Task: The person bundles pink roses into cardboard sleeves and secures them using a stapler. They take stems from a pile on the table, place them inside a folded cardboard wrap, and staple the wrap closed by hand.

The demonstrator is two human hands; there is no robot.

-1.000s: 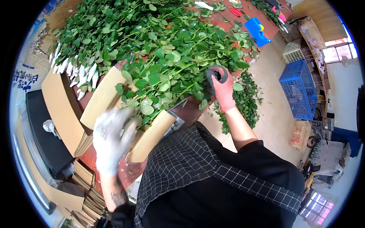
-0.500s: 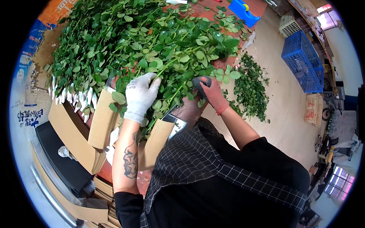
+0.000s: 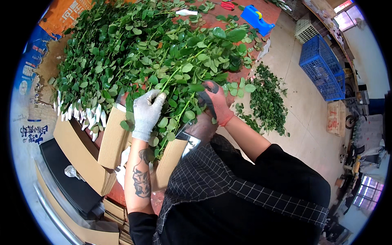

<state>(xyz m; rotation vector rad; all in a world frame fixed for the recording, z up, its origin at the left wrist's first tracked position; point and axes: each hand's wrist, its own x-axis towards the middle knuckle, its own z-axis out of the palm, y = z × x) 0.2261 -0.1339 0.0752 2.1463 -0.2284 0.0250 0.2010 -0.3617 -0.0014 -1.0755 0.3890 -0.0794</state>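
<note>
My left hand (image 3: 148,114), in a pale grey glove, pinches a green leafy stem (image 3: 178,72) between thumb and fingers. The stem slants up to the right over a bunch of similar stems. My right hand (image 3: 218,103), in a red glove with dark fingertips, is curled against the bunch's right side with leaves at its fingers; what lies inside the grip is partly hidden. Below the bunch stands a corrugated cardboard wrap (image 3: 170,160), with clear plastic film (image 3: 204,125) beside it. A large leafy pile (image 3: 106,53) spreads at the left, with white-covered tips (image 3: 90,118) along its near edge.
Another corrugated wrap (image 3: 112,141) and brown cardboard sheets (image 3: 79,153) lie at the left. A blue tape dispenser (image 3: 256,19) and red-handled scissors (image 3: 227,5) rest on the red table. Cut greenery (image 3: 267,100) lies on the floor at right, near a blue crate (image 3: 322,67).
Both hands have shifted slightly; the right has moved a little left and turned with fingers further over the leaves. The upper leafy stem has swung slightly up and left.
</note>
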